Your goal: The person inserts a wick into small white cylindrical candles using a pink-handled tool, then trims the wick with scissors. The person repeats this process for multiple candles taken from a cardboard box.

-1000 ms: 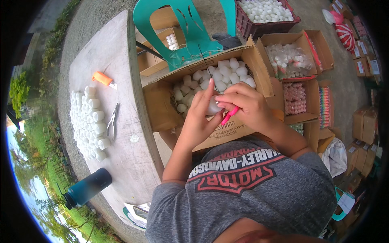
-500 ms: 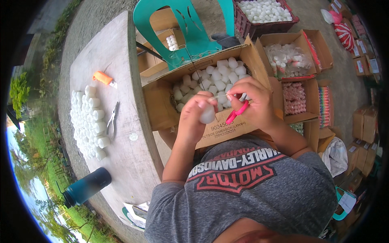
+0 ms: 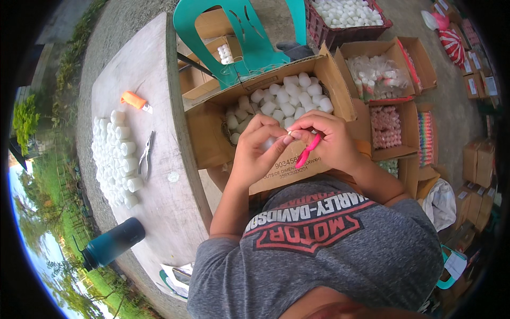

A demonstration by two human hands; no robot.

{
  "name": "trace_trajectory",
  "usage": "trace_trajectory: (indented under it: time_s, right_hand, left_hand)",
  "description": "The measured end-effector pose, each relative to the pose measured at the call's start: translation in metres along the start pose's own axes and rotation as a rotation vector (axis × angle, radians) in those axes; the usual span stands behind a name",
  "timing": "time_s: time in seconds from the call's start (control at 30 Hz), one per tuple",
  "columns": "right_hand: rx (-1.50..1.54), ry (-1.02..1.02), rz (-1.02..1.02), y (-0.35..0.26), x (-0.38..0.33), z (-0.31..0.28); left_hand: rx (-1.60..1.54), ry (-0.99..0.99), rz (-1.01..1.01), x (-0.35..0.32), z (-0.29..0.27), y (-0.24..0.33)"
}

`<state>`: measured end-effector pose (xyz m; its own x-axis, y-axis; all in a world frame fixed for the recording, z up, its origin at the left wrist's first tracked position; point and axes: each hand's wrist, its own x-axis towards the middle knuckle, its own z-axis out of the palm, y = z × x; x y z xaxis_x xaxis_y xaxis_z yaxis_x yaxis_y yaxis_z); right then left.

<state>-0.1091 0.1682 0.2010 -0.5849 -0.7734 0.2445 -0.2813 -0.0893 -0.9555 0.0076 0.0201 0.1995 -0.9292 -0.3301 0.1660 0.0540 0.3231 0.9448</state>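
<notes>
Close to the chest, the left hand (image 3: 257, 154) pinches a small white cap (image 3: 269, 142) in a tight grip, while the right hand (image 3: 329, 143) closes around a pink tool (image 3: 308, 151) whose tip meets the cap. Both hover over the open cardboard box (image 3: 212, 133) of like white caps (image 3: 287, 98). A slip of the tool could prick a fingertip, or the cap could drop among the others. Farther off, along the table's (image 3: 159, 80) left edge, stacked white caps (image 3: 114, 154) beside pliers (image 3: 145, 154) could roll off if nudged.
</notes>
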Motion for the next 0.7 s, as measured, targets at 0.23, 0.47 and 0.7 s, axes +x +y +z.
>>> trace_trajectory:
  time_s: [0.23, 0.47, 0.7]
  right_hand:
    - [-0.089, 0.028, -0.112, -0.002, -0.003, -0.001]
    - [0.046, 0.042, -0.002, -0.006, -0.003, 0.006]
    - [0.005, -0.091, 0.093, -0.011, -0.002, -0.004]
  left_hand:
    - [-0.482, -0.042, -0.288, -0.002, -0.004, -0.009]
    - [-0.226, -0.056, -0.095, 0.0, -0.003, -0.005]
    - [-0.376, -0.09, -0.198, -0.001, -0.002, -0.009]
